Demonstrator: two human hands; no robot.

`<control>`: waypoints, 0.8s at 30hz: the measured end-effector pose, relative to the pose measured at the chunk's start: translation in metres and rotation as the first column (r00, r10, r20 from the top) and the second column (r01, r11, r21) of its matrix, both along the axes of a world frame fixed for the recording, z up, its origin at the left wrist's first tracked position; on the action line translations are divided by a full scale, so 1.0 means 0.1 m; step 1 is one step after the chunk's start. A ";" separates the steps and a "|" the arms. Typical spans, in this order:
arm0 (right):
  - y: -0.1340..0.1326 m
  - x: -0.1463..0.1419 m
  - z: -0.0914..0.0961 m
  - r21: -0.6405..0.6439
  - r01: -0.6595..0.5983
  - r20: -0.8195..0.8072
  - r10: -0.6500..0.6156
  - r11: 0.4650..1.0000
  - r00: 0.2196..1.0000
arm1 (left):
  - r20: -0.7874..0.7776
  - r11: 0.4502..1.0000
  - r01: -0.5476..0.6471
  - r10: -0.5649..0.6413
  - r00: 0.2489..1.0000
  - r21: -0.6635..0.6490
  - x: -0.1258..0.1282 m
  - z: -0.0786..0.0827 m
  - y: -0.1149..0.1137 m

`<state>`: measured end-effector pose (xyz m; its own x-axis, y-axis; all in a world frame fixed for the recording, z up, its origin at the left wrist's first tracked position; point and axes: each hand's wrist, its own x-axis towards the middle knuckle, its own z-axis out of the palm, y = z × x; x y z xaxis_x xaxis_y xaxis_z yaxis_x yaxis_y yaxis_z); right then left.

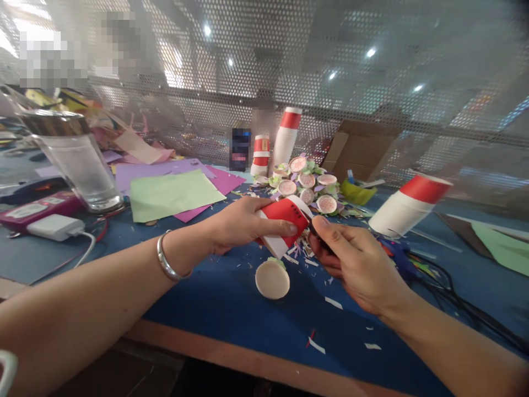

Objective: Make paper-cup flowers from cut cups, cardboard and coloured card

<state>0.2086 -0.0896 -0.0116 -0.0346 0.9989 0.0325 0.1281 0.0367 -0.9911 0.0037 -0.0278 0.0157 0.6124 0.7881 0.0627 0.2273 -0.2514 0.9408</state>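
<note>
My left hand (243,223) is closed round a red and white paper cup (285,212), which is tilted above the table. At the cup's right edge, my right hand (351,253) grips a dark-handled cutting tool (320,240). Its blade is mostly hidden by the fingers and the cup. Below the cup lies a round cup base (273,280) with a bit of green paper behind it. Behind both hands is a heap of cut cup bases (306,180) with green and purple paper. White paper scraps (334,302) are scattered about.
Stacked paper cups (285,138) stand at the back; another stack (407,207) leans at the right. Coloured paper sheets (173,193) and a glass water bottle (82,165) are at the left. Black cables (446,292) run along the right. A perforated metal screen (256,71) rises behind the blue table.
</note>
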 end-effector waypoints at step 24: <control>-0.04 -0.02 -0.01 0.019 0.016 0.019 -0.016 1.000 1.000 | 0.147 0.911 0.114 -0.060 0.987 -0.397 0.01 0.03 0.02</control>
<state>0.2067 -0.0935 -0.0121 -0.0197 0.9985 0.0511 0.1481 0.0535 -0.9875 0.0049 -0.0257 0.0188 0.6878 0.7068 -0.1654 0.0916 0.1416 0.9857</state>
